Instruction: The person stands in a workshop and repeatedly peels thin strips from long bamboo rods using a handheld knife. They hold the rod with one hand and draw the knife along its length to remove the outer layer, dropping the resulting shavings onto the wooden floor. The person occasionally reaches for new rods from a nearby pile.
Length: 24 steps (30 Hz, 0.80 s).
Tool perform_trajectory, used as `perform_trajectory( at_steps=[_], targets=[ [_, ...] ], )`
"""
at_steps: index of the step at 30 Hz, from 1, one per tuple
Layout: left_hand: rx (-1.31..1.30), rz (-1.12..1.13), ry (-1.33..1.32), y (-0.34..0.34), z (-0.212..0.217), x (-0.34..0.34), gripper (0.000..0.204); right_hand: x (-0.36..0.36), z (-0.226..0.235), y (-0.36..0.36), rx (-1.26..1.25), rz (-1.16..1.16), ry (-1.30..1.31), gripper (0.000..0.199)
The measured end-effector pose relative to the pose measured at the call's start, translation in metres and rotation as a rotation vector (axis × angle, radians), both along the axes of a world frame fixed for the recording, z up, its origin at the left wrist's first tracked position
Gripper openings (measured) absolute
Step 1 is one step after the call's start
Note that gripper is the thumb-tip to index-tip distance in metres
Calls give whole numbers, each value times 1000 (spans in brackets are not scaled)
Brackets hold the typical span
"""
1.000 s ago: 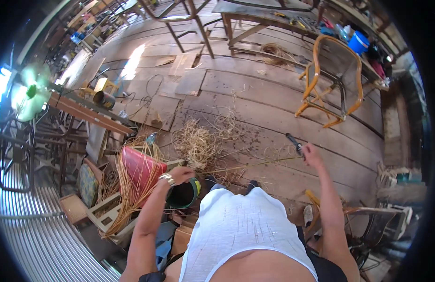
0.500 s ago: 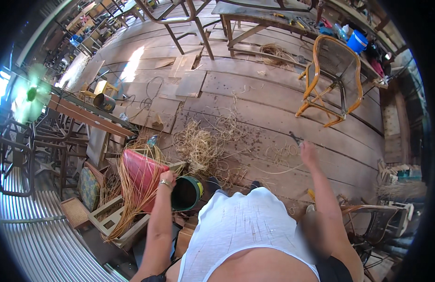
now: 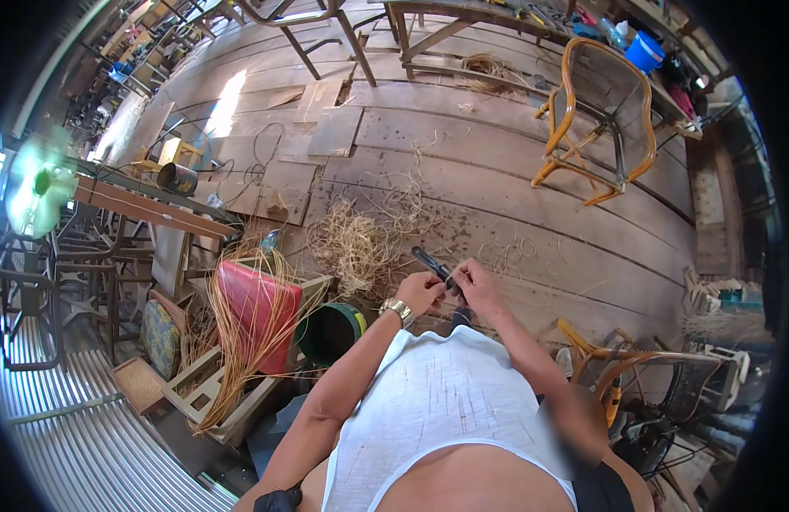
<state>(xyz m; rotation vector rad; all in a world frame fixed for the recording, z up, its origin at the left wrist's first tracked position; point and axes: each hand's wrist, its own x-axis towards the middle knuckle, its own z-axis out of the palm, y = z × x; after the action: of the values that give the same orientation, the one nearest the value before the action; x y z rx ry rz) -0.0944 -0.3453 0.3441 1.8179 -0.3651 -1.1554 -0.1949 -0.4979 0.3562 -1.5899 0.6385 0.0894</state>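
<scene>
In front of my waist, my two hands are close together. My right hand (image 3: 480, 288) is closed at a dark, slim hand tool (image 3: 430, 263) that points up and to the left; its exact kind does not show. A pale thin strip (image 3: 453, 273) lies near the right fingertips. My left hand (image 3: 420, 293), with a metal-banded watch (image 3: 400, 311) on the wrist, is closed against the tool's lower end; what its fingers pinch is hidden. Just beyond lies a tangled heap of cane shavings (image 3: 353, 252) on the floor.
At left, long cane strands (image 3: 232, 341) drape over a red panel (image 3: 256, 311) beside a dark green bucket (image 3: 328, 334). A rattan armchair (image 3: 569, 119) stands far right, another chair (image 3: 633, 363) near right. A workbench (image 3: 480, 21) is at the back, a fan (image 3: 41, 181) at far left.
My left hand has left the cane strands by the red panel and moved right. My right hand has come left with the dark tool, so both hands now meet in front of me.
</scene>
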Motion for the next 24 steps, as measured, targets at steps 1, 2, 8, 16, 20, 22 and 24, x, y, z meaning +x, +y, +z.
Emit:
perform_trajectory(
  at_steps=[1,2,8,16,20,22,24],
  targets=[
    [-21,20,-9,-1,2,-3,20,2,-1,4,-62,-40,-28,23],
    [-43,41,-19,-1,4,-5,20,3,-3,8,-37,-97,-35,23],
    [-3,24,-256,9,-4,-17,21,4,-25,12,341,-184,58,25],
    [98,40,-462,31,-19,-26,31,7,-48,27,139,-56,222,34],
    [89,47,-417,37,-10,-32,30,13,-87,22,-45,-44,192,35],
    [3,68,-470,66,11,-42,30,24,-78,-13,-1,-85,277,36],
    [38,56,-380,124,44,-59,27,33,-58,-63,-83,-89,300,36]
  ],
)
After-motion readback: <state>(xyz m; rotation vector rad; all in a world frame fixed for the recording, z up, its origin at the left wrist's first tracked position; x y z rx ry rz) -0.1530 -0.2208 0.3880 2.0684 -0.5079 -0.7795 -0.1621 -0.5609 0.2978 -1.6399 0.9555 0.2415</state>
